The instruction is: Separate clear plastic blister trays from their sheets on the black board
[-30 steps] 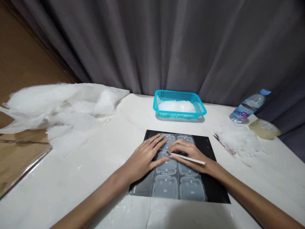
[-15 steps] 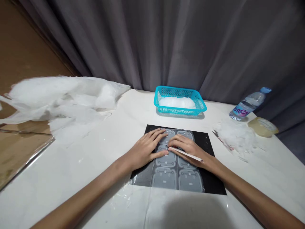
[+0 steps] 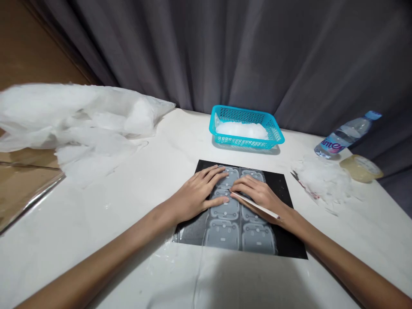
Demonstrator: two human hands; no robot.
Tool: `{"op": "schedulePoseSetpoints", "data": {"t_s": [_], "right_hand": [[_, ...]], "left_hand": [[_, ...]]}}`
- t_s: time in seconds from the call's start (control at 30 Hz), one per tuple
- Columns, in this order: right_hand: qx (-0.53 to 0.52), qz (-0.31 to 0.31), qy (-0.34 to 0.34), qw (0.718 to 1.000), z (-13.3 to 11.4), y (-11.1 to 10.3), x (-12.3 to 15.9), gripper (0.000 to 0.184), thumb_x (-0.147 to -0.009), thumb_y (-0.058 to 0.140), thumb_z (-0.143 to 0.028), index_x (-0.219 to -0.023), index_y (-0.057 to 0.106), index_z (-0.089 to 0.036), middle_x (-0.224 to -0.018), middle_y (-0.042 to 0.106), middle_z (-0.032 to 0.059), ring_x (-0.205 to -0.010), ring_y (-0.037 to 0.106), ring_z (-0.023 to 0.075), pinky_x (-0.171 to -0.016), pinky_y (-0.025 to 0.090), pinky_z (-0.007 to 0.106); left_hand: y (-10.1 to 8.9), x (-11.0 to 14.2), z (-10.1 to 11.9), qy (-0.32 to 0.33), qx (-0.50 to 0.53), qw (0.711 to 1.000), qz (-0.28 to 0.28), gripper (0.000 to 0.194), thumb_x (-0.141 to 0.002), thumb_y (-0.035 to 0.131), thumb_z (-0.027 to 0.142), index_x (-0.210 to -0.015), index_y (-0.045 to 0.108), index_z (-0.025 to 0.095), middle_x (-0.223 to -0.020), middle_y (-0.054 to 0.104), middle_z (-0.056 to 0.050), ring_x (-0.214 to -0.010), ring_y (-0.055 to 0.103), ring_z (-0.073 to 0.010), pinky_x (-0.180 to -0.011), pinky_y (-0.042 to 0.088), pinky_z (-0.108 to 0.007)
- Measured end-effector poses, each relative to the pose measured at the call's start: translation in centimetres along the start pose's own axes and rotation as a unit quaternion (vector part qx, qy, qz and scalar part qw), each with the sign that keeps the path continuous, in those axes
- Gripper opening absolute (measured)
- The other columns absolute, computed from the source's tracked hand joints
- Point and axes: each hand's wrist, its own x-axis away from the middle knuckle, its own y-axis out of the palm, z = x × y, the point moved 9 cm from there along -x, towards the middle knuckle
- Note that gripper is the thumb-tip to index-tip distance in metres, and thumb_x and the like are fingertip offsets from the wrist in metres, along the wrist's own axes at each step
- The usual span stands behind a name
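Observation:
A black sheet lies on the white table, with several translucent, lid-shaped panels in two columns on top of it. My left hand rests flat over the upper left panels, fingers stretched and thumb apart. Above the right column, my right hand is closed around a slim white pen-like tool. The tool slants from my wrist down towards the middle seam between the columns. Its tip is too small to make out, and the hands cover parts of the upper and middle panels.
A blue basket holding white fluffy material stands at the back. Plastic bags of white stuffing lie left, near cardboard. On the right are a water bottle, a yellowish tub, white fluff and scissors.
The camera view has shifted slightly, so the objects appear a little higher. Both hands keep nearly the same place on the panels, and the tool stays in my right hand.

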Motion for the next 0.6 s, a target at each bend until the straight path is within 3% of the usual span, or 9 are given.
{"op": "schedulePoseSetpoints", "data": {"t_s": [0.37,0.5,0.6], "right_hand": [[0.05,-0.03,0.018,0.998,-0.1,0.5,-0.5,0.015,-0.108,0.049,-0.022,-0.105,0.063,-0.018,-0.104,0.069,0.01,-0.1,0.066,0.0234,-0.089,0.057,0.037],[0.071,-0.023,0.014,0.997,-0.5,0.6,-0.6,0.018,-0.107,0.051,-0.022,-0.118,0.062,-0.013,-0.112,0.069,0.0138,-0.108,0.067,0.0256,-0.095,0.057,0.039],[0.118,-0.033,-0.027,0.992,-1.1,1.5,-0.6,0.024,-0.108,0.047,-0.022,-0.123,0.062,-0.011,-0.115,0.07,0.0161,-0.109,0.067,0.0277,-0.093,0.058,0.041]], "left_hand": [[0.2,-0.3,0.0,-0.005,0.004,1.0,-0.003,0.071,-0.102,0.05,0.063,-0.158,0.038,0.022,-0.167,0.039,-0.012,-0.156,0.033,-0.0314,-0.125,0.033,-0.049],[0.2,-0.1,-0.2,-0.008,0.023,1.0,0.003,0.071,-0.102,0.051,0.063,-0.158,0.038,0.021,-0.167,0.039,-0.012,-0.156,0.031,-0.0307,-0.126,0.031,-0.048],[0.4,-0.1,-0.9,-0.021,0.038,0.999,0.016,0.082,-0.099,0.053,0.066,-0.162,0.029,0.019,-0.169,0.033,-0.014,-0.157,0.03,-0.0298,-0.127,0.03,-0.045]]}}
